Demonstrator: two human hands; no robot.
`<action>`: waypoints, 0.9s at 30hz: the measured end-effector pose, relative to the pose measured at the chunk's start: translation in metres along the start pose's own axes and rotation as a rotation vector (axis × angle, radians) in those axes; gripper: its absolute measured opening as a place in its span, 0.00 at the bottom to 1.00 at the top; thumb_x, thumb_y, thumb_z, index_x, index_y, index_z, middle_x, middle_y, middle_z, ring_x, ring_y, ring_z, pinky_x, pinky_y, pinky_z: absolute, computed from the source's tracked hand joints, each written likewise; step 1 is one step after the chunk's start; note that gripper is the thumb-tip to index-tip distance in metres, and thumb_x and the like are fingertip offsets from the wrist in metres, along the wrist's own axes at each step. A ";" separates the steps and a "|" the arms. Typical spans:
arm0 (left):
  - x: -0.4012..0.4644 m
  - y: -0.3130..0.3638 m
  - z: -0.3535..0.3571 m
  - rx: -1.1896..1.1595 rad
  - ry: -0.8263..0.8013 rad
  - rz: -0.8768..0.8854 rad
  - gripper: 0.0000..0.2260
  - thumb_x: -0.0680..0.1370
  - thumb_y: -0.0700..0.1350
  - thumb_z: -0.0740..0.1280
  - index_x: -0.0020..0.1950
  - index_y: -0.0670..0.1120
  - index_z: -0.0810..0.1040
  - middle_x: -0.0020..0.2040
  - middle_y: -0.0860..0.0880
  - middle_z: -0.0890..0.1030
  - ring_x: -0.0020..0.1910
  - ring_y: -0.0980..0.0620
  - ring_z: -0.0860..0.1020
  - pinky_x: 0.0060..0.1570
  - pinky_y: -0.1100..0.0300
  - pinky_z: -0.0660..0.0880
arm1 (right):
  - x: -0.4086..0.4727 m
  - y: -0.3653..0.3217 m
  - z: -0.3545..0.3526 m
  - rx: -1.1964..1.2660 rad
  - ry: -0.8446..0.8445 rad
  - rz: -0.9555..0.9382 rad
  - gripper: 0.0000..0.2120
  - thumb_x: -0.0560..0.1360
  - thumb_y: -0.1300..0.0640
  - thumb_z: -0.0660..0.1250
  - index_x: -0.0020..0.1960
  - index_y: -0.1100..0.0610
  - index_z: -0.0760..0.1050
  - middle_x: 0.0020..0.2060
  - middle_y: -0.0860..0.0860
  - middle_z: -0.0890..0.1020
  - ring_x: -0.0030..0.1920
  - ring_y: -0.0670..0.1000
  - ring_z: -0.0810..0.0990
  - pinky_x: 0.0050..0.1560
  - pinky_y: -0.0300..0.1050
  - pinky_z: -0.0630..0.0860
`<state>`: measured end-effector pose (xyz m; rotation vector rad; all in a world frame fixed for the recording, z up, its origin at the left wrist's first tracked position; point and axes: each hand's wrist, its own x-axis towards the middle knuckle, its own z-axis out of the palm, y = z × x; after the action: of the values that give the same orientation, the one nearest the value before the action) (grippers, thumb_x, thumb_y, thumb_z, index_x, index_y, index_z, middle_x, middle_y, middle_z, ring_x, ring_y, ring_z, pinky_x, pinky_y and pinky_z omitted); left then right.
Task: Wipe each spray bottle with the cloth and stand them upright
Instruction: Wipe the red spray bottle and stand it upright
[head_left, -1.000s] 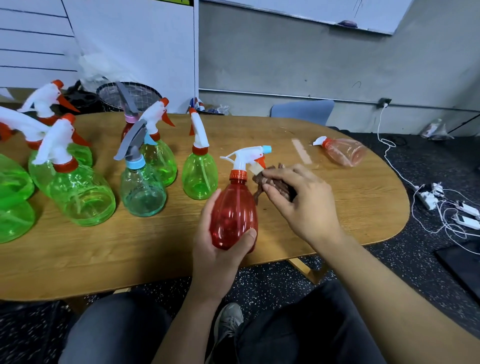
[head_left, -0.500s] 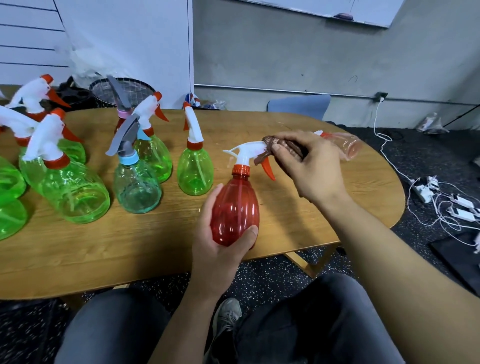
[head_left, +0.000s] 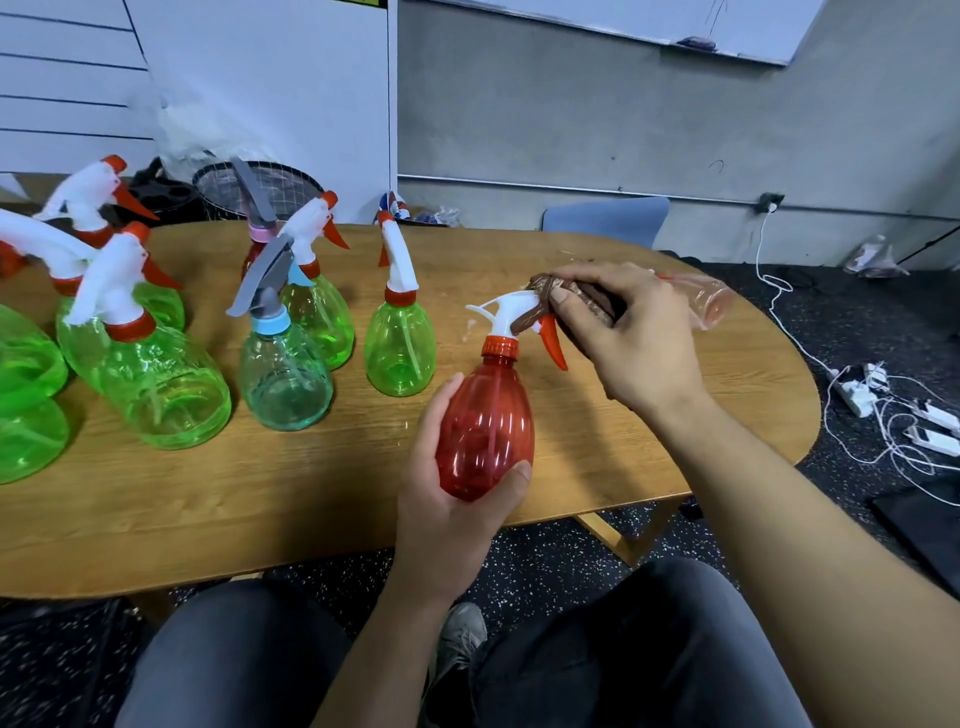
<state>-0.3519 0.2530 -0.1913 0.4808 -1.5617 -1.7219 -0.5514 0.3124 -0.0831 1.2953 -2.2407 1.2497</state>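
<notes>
Wood tabletop serves as the landmark, oval and wide, carrying everything else. Standing bottles crowd its left half: large green ones nearest the left edge, then a teal bottle and a smaller green bottle toward the middle, all upright, which suggests they are done and were parked out of the working zone. Over the table's near edge, the red spray bottle is held clear of the surface, roughly upright with its trigger pointing right, probably so the head can be reached from all sides. The left hand cups its belly from below, fingers and thumb wrapped round it to steady it. The right hand pinches a bunched brown cloth against the white nozzle, rubbing the sprayer head. At the table's far right a pale pink bottle lies on its side behind that hand, seemingly not yet wiped.
</notes>
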 end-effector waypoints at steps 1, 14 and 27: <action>0.000 0.000 0.000 -0.001 0.002 0.001 0.41 0.71 0.43 0.80 0.81 0.56 0.69 0.72 0.53 0.78 0.67 0.54 0.81 0.58 0.61 0.82 | 0.001 0.000 0.001 -0.010 -0.010 0.005 0.11 0.79 0.46 0.70 0.58 0.46 0.86 0.51 0.41 0.87 0.55 0.42 0.83 0.60 0.49 0.79; -0.002 -0.002 0.001 0.051 -0.024 0.032 0.41 0.70 0.45 0.82 0.80 0.58 0.70 0.72 0.55 0.77 0.66 0.55 0.81 0.55 0.62 0.82 | 0.002 -0.004 -0.006 -0.191 -0.066 0.070 0.17 0.79 0.40 0.63 0.60 0.45 0.85 0.52 0.43 0.86 0.56 0.47 0.83 0.55 0.55 0.80; -0.005 -0.009 -0.001 0.343 -0.088 0.097 0.39 0.70 0.63 0.78 0.79 0.68 0.66 0.69 0.59 0.74 0.62 0.64 0.78 0.54 0.70 0.79 | 0.001 -0.045 -0.007 0.071 -0.446 0.084 0.11 0.86 0.57 0.63 0.56 0.54 0.85 0.46 0.44 0.86 0.43 0.39 0.82 0.45 0.36 0.79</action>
<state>-0.3502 0.2560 -0.2010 0.4937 -1.9239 -1.4228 -0.5173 0.3067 -0.0536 1.6596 -2.5913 1.1673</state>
